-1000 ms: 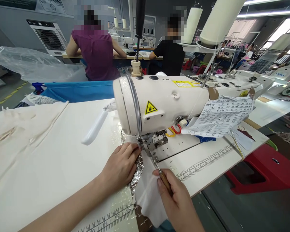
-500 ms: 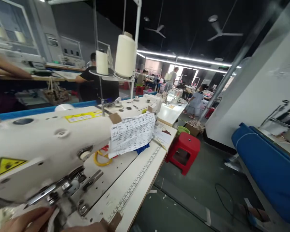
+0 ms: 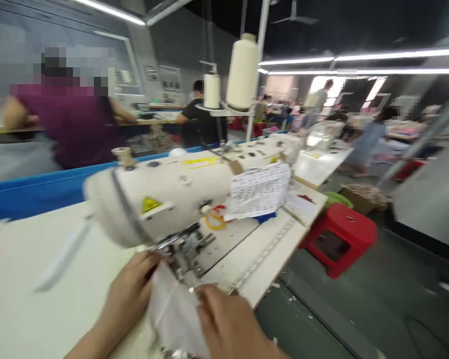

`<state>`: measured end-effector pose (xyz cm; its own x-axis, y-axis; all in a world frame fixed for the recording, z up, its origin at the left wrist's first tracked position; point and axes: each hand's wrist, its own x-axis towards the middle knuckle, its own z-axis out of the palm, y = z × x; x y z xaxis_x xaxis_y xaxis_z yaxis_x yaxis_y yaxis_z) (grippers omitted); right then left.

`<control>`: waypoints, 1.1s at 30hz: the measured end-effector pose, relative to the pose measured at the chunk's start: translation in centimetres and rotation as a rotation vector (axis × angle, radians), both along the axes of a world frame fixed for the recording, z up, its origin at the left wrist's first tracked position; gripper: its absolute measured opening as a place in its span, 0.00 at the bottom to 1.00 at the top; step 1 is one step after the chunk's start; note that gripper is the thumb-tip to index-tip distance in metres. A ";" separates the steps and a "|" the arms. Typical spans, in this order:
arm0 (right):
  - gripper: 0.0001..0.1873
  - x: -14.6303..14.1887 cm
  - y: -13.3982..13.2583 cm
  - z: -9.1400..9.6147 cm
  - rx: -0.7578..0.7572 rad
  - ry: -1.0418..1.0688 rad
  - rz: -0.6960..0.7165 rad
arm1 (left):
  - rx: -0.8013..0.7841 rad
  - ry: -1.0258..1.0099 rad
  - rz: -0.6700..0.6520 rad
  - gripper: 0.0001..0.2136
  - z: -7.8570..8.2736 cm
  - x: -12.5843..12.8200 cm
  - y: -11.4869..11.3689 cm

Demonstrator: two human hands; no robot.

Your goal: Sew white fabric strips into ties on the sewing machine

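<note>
A cream sewing machine (image 3: 172, 199) stands on the white table (image 3: 30, 259), its presser foot (image 3: 183, 247) just above my hands. My left hand (image 3: 129, 294) lies on a piece of white fabric (image 3: 174, 314) under the machine head, fingers curled against it. At the bottom edge my right hand (image 3: 228, 324) is closed by the same fabric. The picture is smeared by motion and anything in the right fingers is hidden.
A printed paper sheet (image 3: 260, 189) hangs on the machine arm. Thread cones (image 3: 242, 72) stand on a rack behind. A red stool (image 3: 340, 234) sits on the floor to the right. A person in a purple top (image 3: 71, 119) and others work at tables beyond the blue cloth edge (image 3: 33, 192).
The view swung right toward the room, then back left and down to the machine. Both hands stay at the fabric by the presser foot; the wooden-handled tool seen a second ago no longer shows.
</note>
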<state>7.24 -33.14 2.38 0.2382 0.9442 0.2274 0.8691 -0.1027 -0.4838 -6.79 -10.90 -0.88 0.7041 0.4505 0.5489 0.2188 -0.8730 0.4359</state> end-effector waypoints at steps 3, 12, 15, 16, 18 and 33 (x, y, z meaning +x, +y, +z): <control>0.18 0.4 0.9 0.0 0.100 -0.005 -0.018 | -0.121 -0.009 0.012 0.13 2.2 0.5 -1.4; 0.15 0.1 3.2 -0.1 0.148 -0.083 -0.022 | -0.274 -0.013 0.059 0.10 2.7 0.5 -1.8; 0.14 0.2 3.3 -0.1 0.141 -0.064 -0.006 | -0.285 -0.018 0.066 0.09 2.6 0.5 -1.7; 0.14 0.2 3.3 -0.1 0.141 -0.058 0.001 | -0.289 -0.018 0.069 0.09 2.6 0.5 -1.7; 0.14 0.3 3.4 -0.1 0.143 -0.052 0.010 | -0.295 -0.013 0.075 0.09 2.7 0.5 -1.8; 0.13 0.2 3.4 0.2 0.129 -0.072 0.009 | -0.285 0.003 0.090 0.11 3.1 0.8 -1.9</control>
